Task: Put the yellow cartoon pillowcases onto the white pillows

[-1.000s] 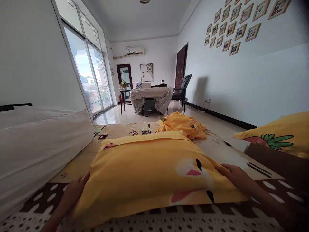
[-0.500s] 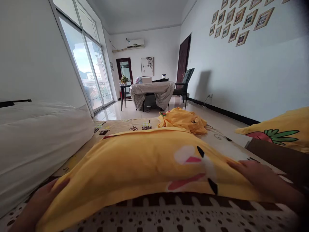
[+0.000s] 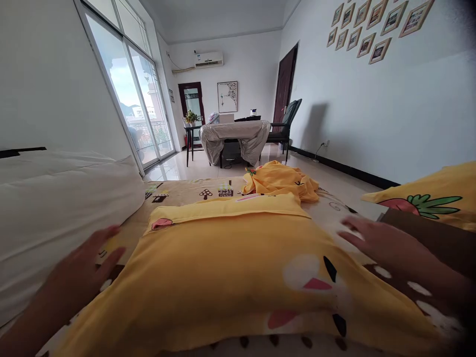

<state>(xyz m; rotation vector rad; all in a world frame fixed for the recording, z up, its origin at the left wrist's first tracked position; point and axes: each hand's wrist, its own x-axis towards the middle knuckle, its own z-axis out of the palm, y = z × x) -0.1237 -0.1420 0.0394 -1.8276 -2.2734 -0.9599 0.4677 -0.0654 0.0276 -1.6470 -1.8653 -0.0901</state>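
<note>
A plump yellow pillow [image 3: 223, 263] with a printed cartoon face lies flat on the patterned bed sheet [image 3: 178, 196] right in front of me. Along its far side runs a folded flap of the pillowcase. My left hand [image 3: 87, 260] hovers by the pillow's left edge, thumb and fingers apart, holding nothing. On the other side, my right hand [image 3: 368, 235] is lifted just off the right edge, its fingers loosely spread and free of the fabric. Beyond the pillow sits a crumpled yellow cloth [image 3: 280, 181] with a carrot print.
White bedding [image 3: 63, 208] is heaped on the left. At the right, another yellow fabric piece [image 3: 442, 196] with a carrot print rests by a dark brown panel [image 3: 427, 238]. Farther off stand a covered table [image 3: 238, 130] and a dark chair [image 3: 288, 124].
Both hands have let go of the pillow's sides and risen away from it. The pillow now lies flatter and nearer, with its far flap showing.
</note>
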